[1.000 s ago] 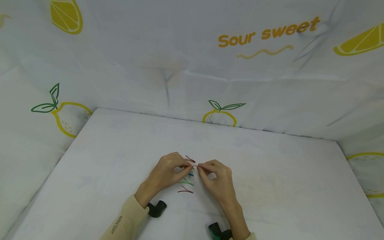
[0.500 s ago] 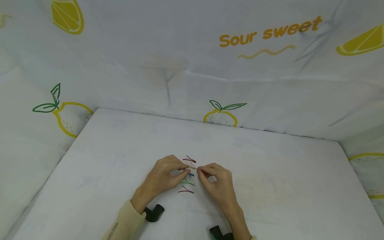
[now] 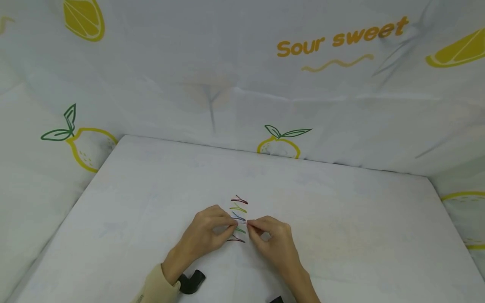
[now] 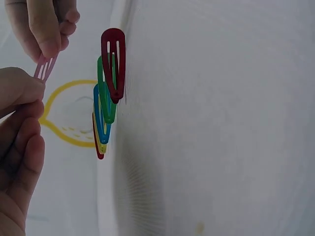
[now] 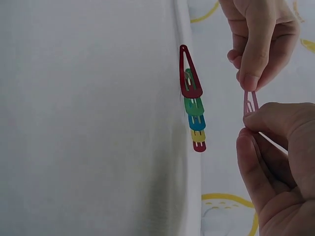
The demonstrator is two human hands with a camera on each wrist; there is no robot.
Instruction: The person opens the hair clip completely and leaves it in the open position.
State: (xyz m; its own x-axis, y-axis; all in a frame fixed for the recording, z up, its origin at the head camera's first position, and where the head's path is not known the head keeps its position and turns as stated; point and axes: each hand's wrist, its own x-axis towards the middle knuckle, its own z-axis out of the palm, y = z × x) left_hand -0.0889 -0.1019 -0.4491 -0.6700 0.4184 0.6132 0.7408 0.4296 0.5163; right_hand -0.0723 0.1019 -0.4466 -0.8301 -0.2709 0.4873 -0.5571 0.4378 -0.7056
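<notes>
Between my two hands is a pink snap hair clip (image 4: pixel 45 68), held in the air above a column of other clips. My left hand (image 3: pixel 206 227) pinches one end of it with thumb and fingers. At the other end, my right hand (image 3: pixel 274 235) pinches it too. The column on the table has a dark red clip (image 3: pixel 239 201) farthest away, then a yellow clip (image 3: pixel 238 208), a blue clip (image 3: pixel 238 217), a green clip (image 3: pixel 240 230) and a nearer dark red clip (image 3: pixel 236 240). My left fingers partly cover the green one in the head view.
The clips lie on a white-covered table (image 3: pixel 341 219). White cloth walls (image 3: pixel 170 63) with lemon prints stand at the back and sides. Black wrist devices sit by both forearms, the left device (image 3: pixel 192 282) showing most.
Both hands have moved toward the person with the pink clip between them. The yellow and blue clips now show more fully, while the green one is more covered.
</notes>
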